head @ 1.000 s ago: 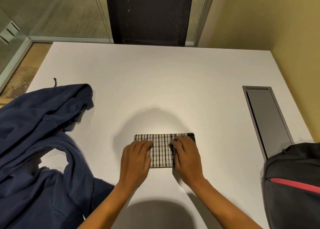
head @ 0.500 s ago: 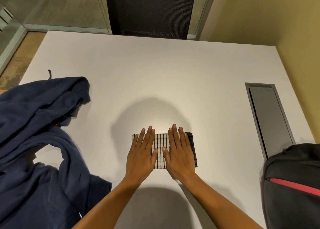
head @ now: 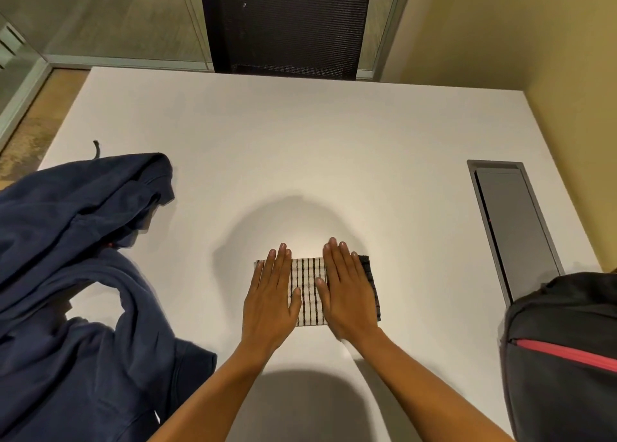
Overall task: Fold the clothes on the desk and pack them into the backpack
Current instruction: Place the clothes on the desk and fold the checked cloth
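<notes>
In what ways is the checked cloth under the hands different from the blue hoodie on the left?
The checked cloth is folded into a small flat rectangle; the blue hoodie lies loose, rumpled and far larger. The cloth is white with dark lines, the hoodie plain navy. The left hand and right hand press the cloth; nothing touches the hoodie. Both lie on the desk.

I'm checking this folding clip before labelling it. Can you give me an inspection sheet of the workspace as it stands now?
Surface: white desk, mostly bare.
Job's things: small checked cloth, folded, at the near centre; blue hoodie unfolded in a heap at the left; black backpack at the right edge, red zip line, opening not visible.
Clutter: nothing seen.
Hands: left hand and right hand flat on the cloth, fingers straight, gripping nothing.
Cables: nothing seen; grey cable hatch closed; hoodie drawstring shows.
Surroundings: black mesh chair, glass partition, yellow wall.
</notes>
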The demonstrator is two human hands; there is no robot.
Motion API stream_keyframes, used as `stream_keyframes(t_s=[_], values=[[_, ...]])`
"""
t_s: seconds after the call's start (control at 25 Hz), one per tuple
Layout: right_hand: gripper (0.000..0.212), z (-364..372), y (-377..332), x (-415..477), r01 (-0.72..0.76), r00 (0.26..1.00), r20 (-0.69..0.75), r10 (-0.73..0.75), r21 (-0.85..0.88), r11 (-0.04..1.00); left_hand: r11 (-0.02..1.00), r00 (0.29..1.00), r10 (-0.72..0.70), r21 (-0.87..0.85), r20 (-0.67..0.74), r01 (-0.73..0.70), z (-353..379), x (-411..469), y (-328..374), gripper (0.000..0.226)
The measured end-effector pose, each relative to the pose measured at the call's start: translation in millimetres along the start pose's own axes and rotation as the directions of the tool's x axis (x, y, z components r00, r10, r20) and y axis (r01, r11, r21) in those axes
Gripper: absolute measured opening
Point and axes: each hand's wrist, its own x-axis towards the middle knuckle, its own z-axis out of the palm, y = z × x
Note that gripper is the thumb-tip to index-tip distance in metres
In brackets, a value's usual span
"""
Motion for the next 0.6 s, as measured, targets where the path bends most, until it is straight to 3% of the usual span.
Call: stream_keyframes(t_s=[0.24, 0.28, 0.36, 0.44, 0.52, 0.6], values=[[0.062, -5, 7, -6, -0.078, 0.997, -0.021, 0.078, -0.036, 0.996, 0.99, 0.992, -0.119, -0.077, -0.036, 0.116, -3, -16, -18, 0.069], [0.062, -6, 3, -5, -0.039, 0.999, -0.011, 0.039, -0.011, 0.999, 0.99, 0.992, -0.116, -0.08, -0.04, 0.113, -3, -17, -19, 0.069], [0.062, -7, -4, -3, 0.196, 0.979, 0.045, -0.197, 0.027, 0.98, 0.991, 0.993, -0.113, -0.078, -0.043, 0.11, -4, -17, -17, 0.069], [0.06, -8, -3, -1, 0.44, 0.891, 0.134, -0.434, -0.018, 0.898, 0.991, 0.993, -0.113, -0.077, -0.041, 0.11, -5, -17, -17, 0.068], [0.059, -8, 5, 3, 0.515, 0.85, 0.19, -0.491, -0.101, 0.851, 0.99, 0.993, -0.112, -0.089, -0.043, 0.108, -5, -17, -19, 0.067], [0.06, -8, 16, 4, 0.473, 0.877, 0.19, -0.442, -0.172, 0.864, 0.988, 0.993, -0.098, -0.127, -0.061, 0.09, -5, -17, -19, 0.062]])
